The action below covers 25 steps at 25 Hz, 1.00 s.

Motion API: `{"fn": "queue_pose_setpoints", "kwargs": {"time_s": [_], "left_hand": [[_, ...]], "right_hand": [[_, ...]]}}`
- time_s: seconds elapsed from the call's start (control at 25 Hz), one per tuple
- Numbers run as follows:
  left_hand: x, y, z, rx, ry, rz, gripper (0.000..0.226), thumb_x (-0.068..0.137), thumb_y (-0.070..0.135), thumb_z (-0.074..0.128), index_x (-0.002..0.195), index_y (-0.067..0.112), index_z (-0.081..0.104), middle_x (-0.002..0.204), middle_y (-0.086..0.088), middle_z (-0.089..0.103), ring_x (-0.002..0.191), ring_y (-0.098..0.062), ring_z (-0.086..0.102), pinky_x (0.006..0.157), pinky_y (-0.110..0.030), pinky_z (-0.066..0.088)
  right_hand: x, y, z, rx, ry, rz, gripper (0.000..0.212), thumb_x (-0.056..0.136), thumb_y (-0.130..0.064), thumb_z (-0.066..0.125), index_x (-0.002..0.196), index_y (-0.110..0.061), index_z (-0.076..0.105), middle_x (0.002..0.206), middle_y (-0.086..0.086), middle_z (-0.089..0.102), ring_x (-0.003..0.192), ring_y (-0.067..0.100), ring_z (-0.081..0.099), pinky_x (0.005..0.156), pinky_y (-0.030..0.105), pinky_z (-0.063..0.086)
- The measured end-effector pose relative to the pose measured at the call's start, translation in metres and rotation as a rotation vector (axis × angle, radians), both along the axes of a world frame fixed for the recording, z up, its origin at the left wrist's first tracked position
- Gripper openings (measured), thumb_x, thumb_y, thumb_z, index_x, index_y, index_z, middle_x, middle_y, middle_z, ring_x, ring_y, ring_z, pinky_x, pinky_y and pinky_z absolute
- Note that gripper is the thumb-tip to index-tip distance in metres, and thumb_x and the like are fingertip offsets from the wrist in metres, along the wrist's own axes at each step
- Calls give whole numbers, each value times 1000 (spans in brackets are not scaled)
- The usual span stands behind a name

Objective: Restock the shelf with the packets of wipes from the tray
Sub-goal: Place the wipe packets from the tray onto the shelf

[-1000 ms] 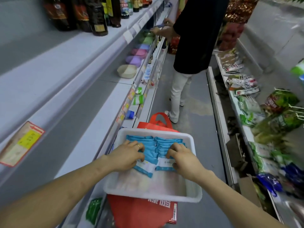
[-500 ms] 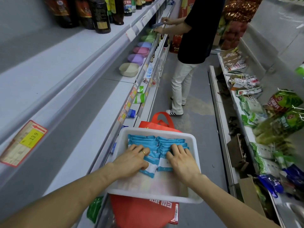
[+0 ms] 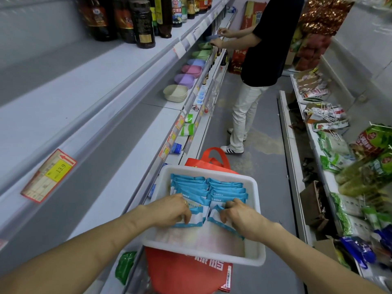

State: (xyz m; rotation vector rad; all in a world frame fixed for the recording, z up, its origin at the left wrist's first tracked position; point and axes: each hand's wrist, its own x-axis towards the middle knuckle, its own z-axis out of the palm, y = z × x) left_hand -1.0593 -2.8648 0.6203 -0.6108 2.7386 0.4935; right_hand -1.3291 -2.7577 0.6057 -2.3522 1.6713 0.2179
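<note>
Noted: packets of wipes held in tray, two overlapping rows, long axes crosswise. Front packet of left row pinched by left hand, front packet of right row by right hand. Target shelf located left of tray; left hand judged nearer.

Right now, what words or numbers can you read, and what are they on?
"13.9": yellow price tag on the shelf edge.
Red bag: white characters, cut off, unreadable.
Bottle labels, packets of wipes, other price tags: too small or blurred.
</note>
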Motion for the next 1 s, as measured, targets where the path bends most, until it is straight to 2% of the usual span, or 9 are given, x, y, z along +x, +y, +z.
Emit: {"fn": "queue_pose_setpoints", "kwargs": {"time_s": [0.08, 0.2, 0.32, 0.48, 0.6, 0.68, 0.76, 0.92, 1.0], "left_hand": [[-2, 2, 10, -1, 24, 11, 25, 96, 14, 59, 108, 31, 74, 103, 10, 67, 99, -14, 51, 89, -30, 44], [-9, 4, 30, -9, 41, 22, 28, 97, 12, 56, 111, 29, 74, 98, 13, 61, 95, -12, 54, 83, -28, 42], [-15, 1, 55, -6, 61, 68, 29, 98, 12, 55, 112, 29, 73, 93, 18, 50, 87, -3, 46, 79, -23, 36], [-18, -10, 94, -36, 13, 113, 30, 97, 12, 55, 114, 29, 74, 103, 15, 60, 92, -4, 49, 87, -28, 44], [-16, -25, 135, -95, -20, 132, 28, 97, 14, 59, 114, 30, 74, 103, 13, 61, 94, -8, 54, 88, -31, 47], [-13, -35, 164, -158, -2, 171, 27, 95, 15, 62, 114, 31, 74, 111, 8, 68, 100, -14, 60, 91, -35, 49], [-9, -42, 193, -204, 17, 217, 27, 95, 16, 65, 114, 32, 75, 113, 5, 69, 100, -15, 61, 89, -33, 48], [12, -48, 262, -260, 35, 307, 26, 93, 15, 68, 112, 32, 76, 95, 9, 63, 85, -9, 54, 77, -25, 40], [30, -48, 302, -306, 46, 339, 25, 92, 16, 69, 109, 33, 77, 91, 11, 63, 81, -10, 56, 77, -27, 43]], "right_hand": [[-3, 0, 5, 20, -25, 32, 27, 91, -9, 64, 112, -25, 66, 118, -2, 61, 107, 22, 51, 94, 33, 49], [-3, -1, 14, 22, -28, 76, 38, 89, -7, 65, 120, -28, 64, 122, -4, 58, 108, 21, 51, 94, 33, 47], [-4, -10, 26, 43, -67, 38, 47, 83, -1, 65, 121, -28, 63, 118, -5, 53, 104, 23, 57, 91, 36, 51], [-9, -36, 58, 37, -96, 32, 49, 81, 2, 61, 120, -28, 66, 120, -7, 56, 106, 20, 62, 85, 34, 51], [-13, -66, 102, 13, -134, 78, 44, 85, -5, 68, 121, -31, 69, 124, -7, 61, 111, 15, 59, 93, 32, 50], [-10, -88, 137, 0, -140, 113, 43, 86, -8, 72, 122, -31, 70, 124, -5, 63, 108, 15, 59, 93, 30, 49], [-4, -110, 171, -31, -135, 147, 43, 86, -9, 73, 123, -33, 70, 123, -5, 63, 105, 16, 61, 92, 31, 49], [16, -148, 250, -113, -98, 239, 45, 87, -6, 73, 121, -36, 72, 116, -16, 61, 99, 6, 56, 86, 17, 41], [30, -164, 291, -165, -108, 275, 46, 87, -6, 73, 117, -40, 72, 115, -16, 62, 99, 7, 58, 86, 20, 44]]}}
